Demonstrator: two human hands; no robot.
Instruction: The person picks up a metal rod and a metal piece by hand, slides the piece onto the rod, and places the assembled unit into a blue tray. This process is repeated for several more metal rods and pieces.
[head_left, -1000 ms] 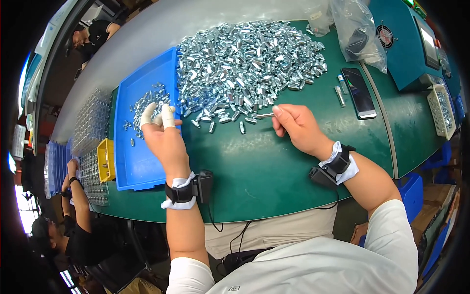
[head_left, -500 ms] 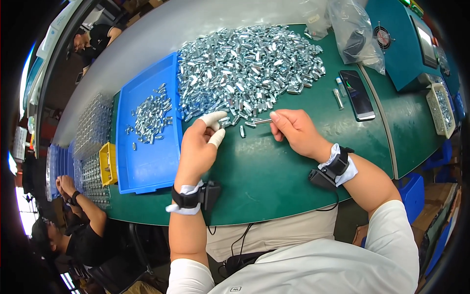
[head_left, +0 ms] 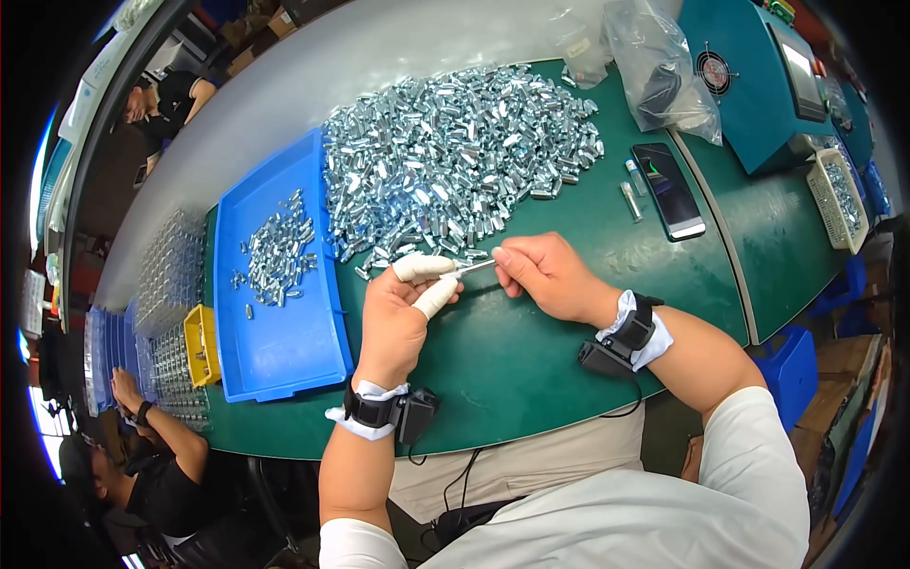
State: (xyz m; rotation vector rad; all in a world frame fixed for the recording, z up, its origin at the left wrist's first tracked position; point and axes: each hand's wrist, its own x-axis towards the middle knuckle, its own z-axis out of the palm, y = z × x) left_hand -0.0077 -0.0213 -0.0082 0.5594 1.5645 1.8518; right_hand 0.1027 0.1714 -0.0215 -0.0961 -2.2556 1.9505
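My left hand (head_left: 396, 318), with white finger covers on thumb and forefinger, is closed in a pinch on a small silvery metal piece (head_left: 459, 273), mostly hidden by the fingertips. In my right hand (head_left: 553, 275) a thin metal rod (head_left: 481, 266) is gripped between thumb and forefinger. The rod's far end meets the piece at my left fingertips; whether it sits inside it I cannot tell. Just beyond both hands spreads a large heap of shiny hexagonal metal parts (head_left: 464, 152). To the left a blue tray (head_left: 284, 356) holds a smaller pile of similar parts (head_left: 277, 251).
A yellow bin (head_left: 201, 346) and clear racks of parts (head_left: 171, 275) stand left of the tray. At right lie a phone (head_left: 669, 190), small tubes (head_left: 632, 201), a plastic bag (head_left: 659, 71), a teal machine (head_left: 754, 85) and a white basket (head_left: 836, 201). Another person (head_left: 156, 446) sits at left.
My left fingers have closed on a small metal piece, and the two hands have come together at the rod's tip. The view has shifted slightly, so the table sits lower and further left.
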